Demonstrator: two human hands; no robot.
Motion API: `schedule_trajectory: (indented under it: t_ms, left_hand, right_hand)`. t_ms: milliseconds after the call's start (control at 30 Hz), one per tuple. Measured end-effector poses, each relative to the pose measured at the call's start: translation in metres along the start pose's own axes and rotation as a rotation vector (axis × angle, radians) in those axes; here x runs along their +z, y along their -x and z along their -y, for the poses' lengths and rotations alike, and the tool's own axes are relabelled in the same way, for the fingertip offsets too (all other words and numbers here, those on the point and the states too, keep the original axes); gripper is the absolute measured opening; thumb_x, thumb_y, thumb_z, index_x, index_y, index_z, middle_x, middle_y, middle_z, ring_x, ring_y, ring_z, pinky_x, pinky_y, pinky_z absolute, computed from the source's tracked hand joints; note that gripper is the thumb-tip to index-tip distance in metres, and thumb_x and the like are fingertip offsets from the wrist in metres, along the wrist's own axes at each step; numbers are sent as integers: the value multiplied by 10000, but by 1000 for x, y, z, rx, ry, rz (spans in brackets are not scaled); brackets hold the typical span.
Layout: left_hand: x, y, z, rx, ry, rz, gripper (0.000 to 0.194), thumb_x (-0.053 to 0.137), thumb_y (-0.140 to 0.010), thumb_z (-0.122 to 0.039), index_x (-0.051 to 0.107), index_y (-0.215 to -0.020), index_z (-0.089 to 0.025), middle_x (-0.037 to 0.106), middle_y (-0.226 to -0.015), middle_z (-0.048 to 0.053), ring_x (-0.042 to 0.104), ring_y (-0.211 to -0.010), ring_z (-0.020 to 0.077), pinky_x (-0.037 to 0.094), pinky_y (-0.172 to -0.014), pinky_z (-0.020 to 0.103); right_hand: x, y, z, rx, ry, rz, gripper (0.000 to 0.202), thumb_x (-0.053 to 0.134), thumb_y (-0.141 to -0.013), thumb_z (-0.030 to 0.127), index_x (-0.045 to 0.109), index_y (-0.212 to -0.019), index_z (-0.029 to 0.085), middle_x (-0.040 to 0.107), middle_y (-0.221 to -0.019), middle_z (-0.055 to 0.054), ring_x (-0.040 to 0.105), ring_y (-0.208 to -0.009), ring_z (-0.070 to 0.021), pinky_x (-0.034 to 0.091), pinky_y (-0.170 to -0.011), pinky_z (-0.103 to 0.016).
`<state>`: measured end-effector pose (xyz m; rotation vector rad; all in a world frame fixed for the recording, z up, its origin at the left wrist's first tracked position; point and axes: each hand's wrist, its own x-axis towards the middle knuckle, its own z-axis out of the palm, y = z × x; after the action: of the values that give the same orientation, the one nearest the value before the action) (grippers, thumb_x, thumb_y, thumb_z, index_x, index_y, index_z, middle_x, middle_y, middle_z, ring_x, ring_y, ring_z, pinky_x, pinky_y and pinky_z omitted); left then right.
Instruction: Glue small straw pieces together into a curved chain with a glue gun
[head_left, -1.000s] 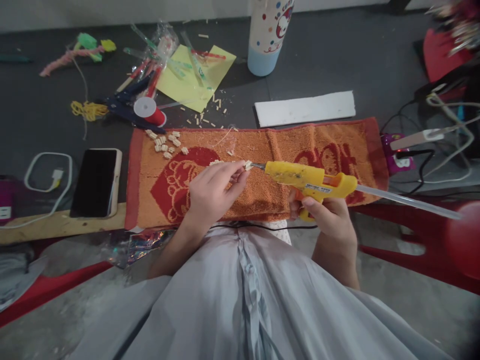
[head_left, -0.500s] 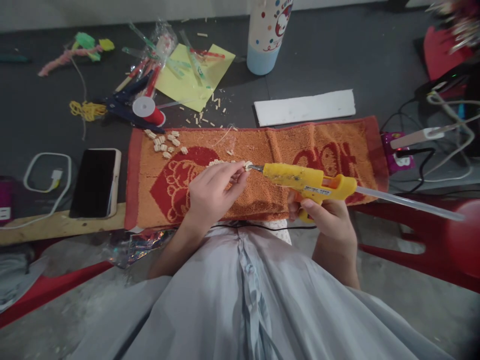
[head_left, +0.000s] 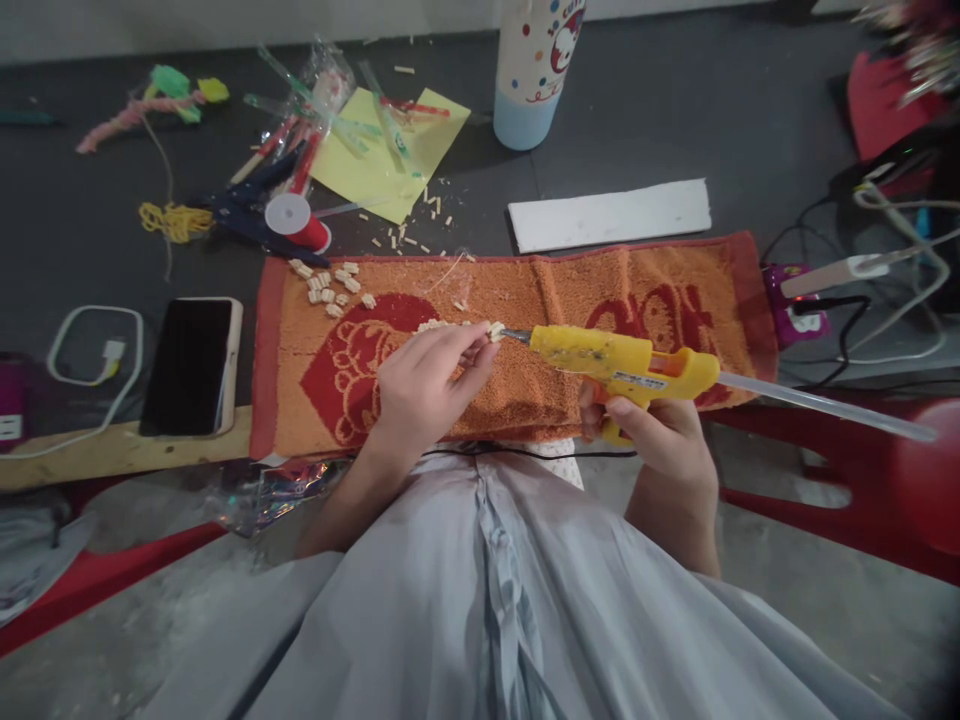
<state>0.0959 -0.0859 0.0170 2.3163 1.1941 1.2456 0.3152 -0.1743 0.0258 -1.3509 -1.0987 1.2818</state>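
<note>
My left hand (head_left: 427, 385) is closed in a pinch over the towel, thumb and fingertips on a small cream ridged piece (head_left: 496, 331). More cream bits (head_left: 431, 325) show just behind its knuckles; whether they belong to the held piece is hidden. My right hand (head_left: 667, 435) is wrapped round the handle of a yellow hot glue gun (head_left: 592, 350). A clear glue stick (head_left: 817, 400) juts from the gun's back. The metal nozzle points left, its tip at or almost at the cream piece. Several similar cream pieces (head_left: 326, 290) lie on the orange towel's (head_left: 510, 290) left end.
Behind the towel are a red thread spool (head_left: 307, 228), dark-blue pliers (head_left: 259, 195), yellow paper (head_left: 337, 160), a white strip (head_left: 611, 215) and a bottle (head_left: 529, 90). A phone (head_left: 187, 367) lies left; a purple power strip (head_left: 799, 310) with cables sits right.
The glue gun and my right hand have shifted very slightly to the right. My left hand and the cream piece look the same.
</note>
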Motion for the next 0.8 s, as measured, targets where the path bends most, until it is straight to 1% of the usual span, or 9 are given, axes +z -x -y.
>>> schedule_trajectory:
  t_ms: [133, 267, 433, 600, 800]
  left_hand:
    - [0, 0, 0, 22, 30, -15, 118, 626, -928, -237, 721, -991, -209, 770, -839, 6, 721, -744, 103, 584, -752, 211]
    - [0, -1, -1, 29, -4, -15, 110, 633, -926, -246, 720, -978, -204, 773, -832, 5, 721, -728, 103, 585, -731, 207]
    - [1, 0, 0, 30, -23, -28, 119, 623, -931, -248, 720, -983, -201, 778, -845, 5, 720, -717, 99, 586, -720, 202]
    - [0, -2, 0, 56, -31, -16, 125, 620, -936, -256, 722, -977, -195, 779, -834, 7, 726, -732, 101, 581, -738, 195]
    - [0, -1, 0, 40, -35, 2, 148, 605, -943, -253, 728, -995, -191, 781, -849, 12, 727, -758, 104, 567, -769, 196]
  right_hand:
    - [2, 0, 3, 7, -1, 16, 372, 679, -848, 556, 629, -689, 223, 623, -646, -15, 578, -546, -164, 461, -479, -311]
    - [1, 0, 3, 11, -31, -1, 323, 698, -843, 536, 659, -761, 226, 612, -631, -2, 572, -517, -158, 456, -470, -307]
    - [1, 1, 0, 7, -11, 19, 357, 683, -848, 544, 637, -706, 220, 628, -650, -15, 583, -543, -162, 465, -487, -307]
    - [3, 0, 2, -6, -25, 20, 345, 681, -859, 531, 648, -716, 218, 624, -630, -9, 579, -545, -159, 460, -491, -301]
    - [0, 0, 1, -28, -11, 33, 328, 682, -860, 525, 656, -744, 219, 623, -624, 1, 575, -539, -149, 455, -485, -287]
